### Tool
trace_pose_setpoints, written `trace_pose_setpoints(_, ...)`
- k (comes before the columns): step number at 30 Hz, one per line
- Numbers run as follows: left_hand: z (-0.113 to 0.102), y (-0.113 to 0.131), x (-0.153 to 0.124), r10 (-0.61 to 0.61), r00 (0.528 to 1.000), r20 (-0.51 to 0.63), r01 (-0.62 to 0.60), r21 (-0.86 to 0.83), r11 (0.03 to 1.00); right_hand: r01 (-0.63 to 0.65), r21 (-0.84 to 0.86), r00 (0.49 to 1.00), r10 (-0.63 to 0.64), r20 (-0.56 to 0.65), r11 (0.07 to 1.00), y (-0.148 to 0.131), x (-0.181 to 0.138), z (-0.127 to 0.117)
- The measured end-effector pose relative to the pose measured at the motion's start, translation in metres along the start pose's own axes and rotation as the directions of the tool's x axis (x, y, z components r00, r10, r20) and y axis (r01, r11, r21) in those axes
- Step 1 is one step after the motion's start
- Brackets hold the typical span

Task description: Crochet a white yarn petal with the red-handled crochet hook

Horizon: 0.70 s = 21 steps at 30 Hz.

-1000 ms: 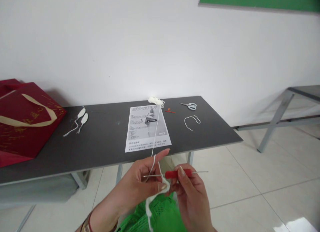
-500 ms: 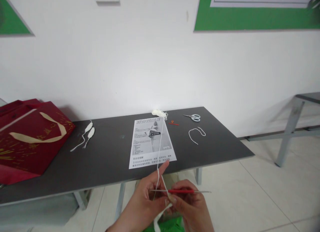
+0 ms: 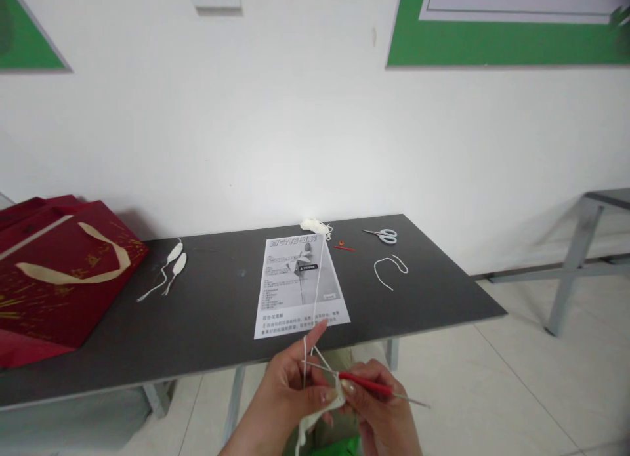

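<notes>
My left hand (image 3: 290, 397) pinches a small white crocheted piece (image 3: 322, 413), with its forefinger raised. White yarn (image 3: 317, 279) runs over that finger and back to a small yarn pile (image 3: 314, 226) at the far edge of the dark table (image 3: 211, 325). My right hand (image 3: 381, 416) grips a red-handled crochet hook (image 3: 367, 384), whose metal tip pokes into the stitches by my left thumb. Both hands hover in front of the table's near edge, just below a printed instruction sheet (image 3: 299, 287).
A red gift bag (image 3: 59, 279) lies at the table's left end. Two white crocheted petals (image 3: 172, 262) lie beside it. Scissors (image 3: 382, 233), a small red tool (image 3: 343, 247) and a loose yarn scrap (image 3: 388, 269) are at the right. Another table frame (image 3: 575, 259) stands far right.
The view has tilted up, so my hands sit lower in frame. The hook has swung from level to slanting down to the right, its tip working into the white piece.
</notes>
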<state>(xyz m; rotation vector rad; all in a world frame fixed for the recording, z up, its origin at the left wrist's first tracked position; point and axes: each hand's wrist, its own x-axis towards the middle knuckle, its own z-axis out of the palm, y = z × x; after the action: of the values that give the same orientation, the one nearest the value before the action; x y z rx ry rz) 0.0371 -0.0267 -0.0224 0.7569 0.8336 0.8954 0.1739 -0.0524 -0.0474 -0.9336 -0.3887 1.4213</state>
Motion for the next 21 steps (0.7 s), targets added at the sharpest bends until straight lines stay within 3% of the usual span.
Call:
trace_pose_setpoints(5,-0.008,0.007,0.003,-0.075,0.996,0.038,0.074,0.014,0.997,0.022,0.024,0.999,-0.023,0.028,0.999,0.004,0.001,0.001)
trace_pose_setpoints(10,-0.009,0.000,0.006,0.031,0.997,-0.068,-0.020,0.159,0.987,0.150,-0.074,0.989,-0.148,0.026,0.986,0.007,0.004,-0.001)
trace_pose_setpoints(14,-0.005,-0.002,0.004,0.097,0.992,-0.083,-0.085,0.140,0.987,0.222,-0.108,0.975,-0.217,0.056,0.969,0.011,0.007,-0.004)
trace_pose_setpoints(21,-0.007,0.002,0.001,0.068,0.995,-0.075,-0.061,0.087,0.994,0.266,-0.137,0.964,-0.260,0.057,0.954,0.016,0.009,-0.005)
